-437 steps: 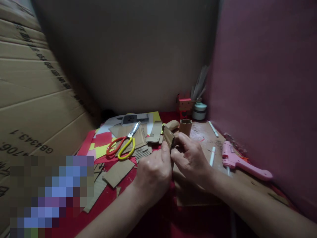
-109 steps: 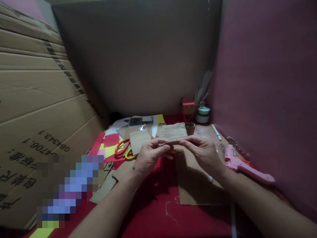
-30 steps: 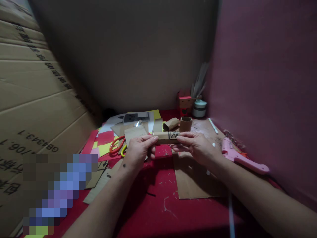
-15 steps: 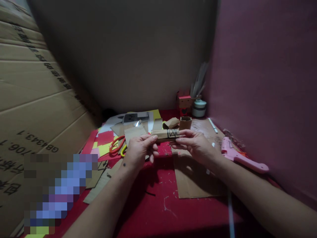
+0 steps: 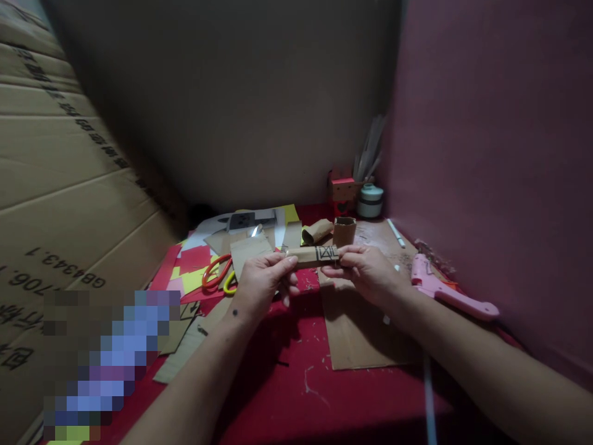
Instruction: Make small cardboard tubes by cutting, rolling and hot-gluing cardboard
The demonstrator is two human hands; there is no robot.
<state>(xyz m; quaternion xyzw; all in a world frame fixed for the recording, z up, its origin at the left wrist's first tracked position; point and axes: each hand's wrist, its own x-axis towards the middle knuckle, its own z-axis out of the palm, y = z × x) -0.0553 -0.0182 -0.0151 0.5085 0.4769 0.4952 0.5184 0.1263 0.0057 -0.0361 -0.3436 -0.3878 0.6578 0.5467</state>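
Between my two hands, above the red table cover [image 5: 259,395], is a narrow folded strip of brown cardboard [image 5: 308,255] with black print near its right end. My left hand [image 5: 266,278] pinches the left end between thumb and fingers. At the other end, my right hand [image 5: 365,269] grips the strip with its thumb and fingertips. Just behind it a small cardboard tube [image 5: 344,232] stands upright, and a rolled cardboard piece [image 5: 317,231] lies beside that. Below my right hand lies a flat cardboard sheet [image 5: 356,340].
Orange-and-yellow-handled scissors [image 5: 215,272] lie left of my left hand, among coloured paper [image 5: 197,258]. A pink glue gun [image 5: 449,293] rests by the right wall. At the back stand a small red-and-brown box figure [image 5: 342,190] and a pale green jar [image 5: 370,201]. A large cardboard panel [image 5: 69,185] rises at left.
The cardboard strip has turned slightly in my fingers, showing more of its printed face. My right fingers have shifted a little on its end. The view has moved slightly.
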